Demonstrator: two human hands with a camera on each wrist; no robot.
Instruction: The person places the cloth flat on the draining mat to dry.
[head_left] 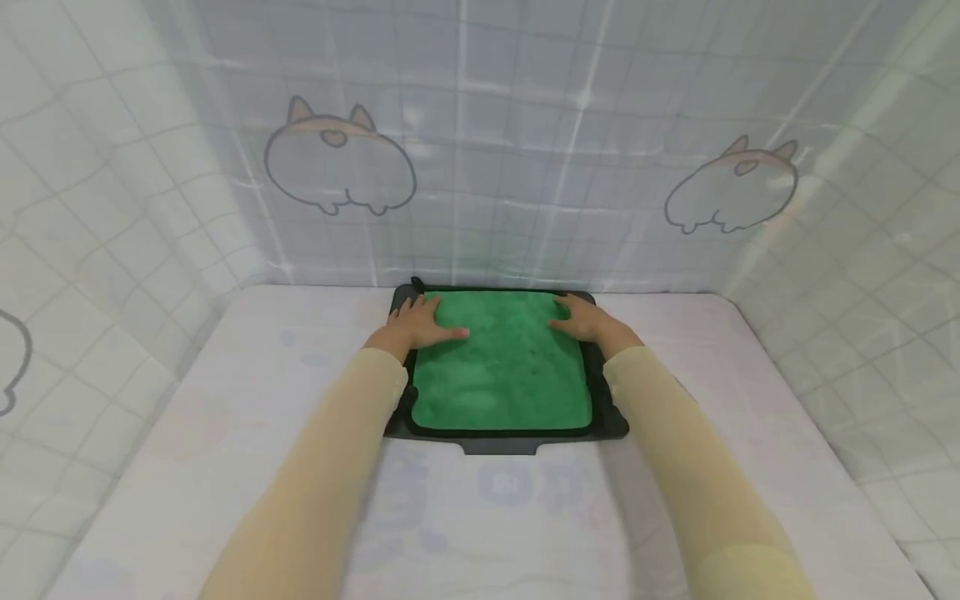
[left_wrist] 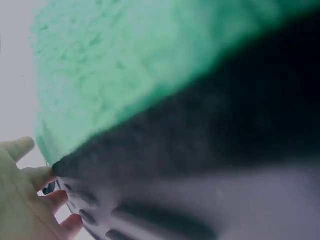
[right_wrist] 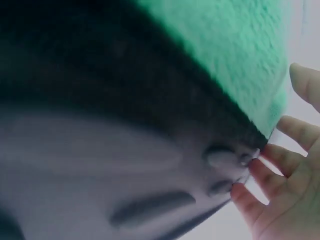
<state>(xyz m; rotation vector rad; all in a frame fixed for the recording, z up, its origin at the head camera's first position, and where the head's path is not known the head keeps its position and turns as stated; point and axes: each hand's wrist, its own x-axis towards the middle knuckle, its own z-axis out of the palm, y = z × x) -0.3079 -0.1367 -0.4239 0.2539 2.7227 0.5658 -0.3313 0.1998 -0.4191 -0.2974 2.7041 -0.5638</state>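
Observation:
A green plush cloth (head_left: 502, 367) with a black border lies flat on a dark grey tray-like board (head_left: 498, 447). My left hand (head_left: 417, 323) rests at the cloth's far left corner, fingers spread and thumb reaching over the green. At the far right corner, my right hand (head_left: 588, 321) lies with its fingers extended along the edge. In the left wrist view the fingertips of the left hand (left_wrist: 30, 200) touch the black border and the board's ridged rim. The right wrist view has the right hand's fingers (right_wrist: 272, 182) straight against the same kind of edge.
The board stands on a pale printed table cover (head_left: 300, 400), close to its back edge. A grey-white gridded curtain (head_left: 510, 167) with animal drawings hangs behind, and gridded sheets (head_left: 97, 275) close off both sides. A small black loop (head_left: 417, 284) sticks up at the cloth's far left corner.

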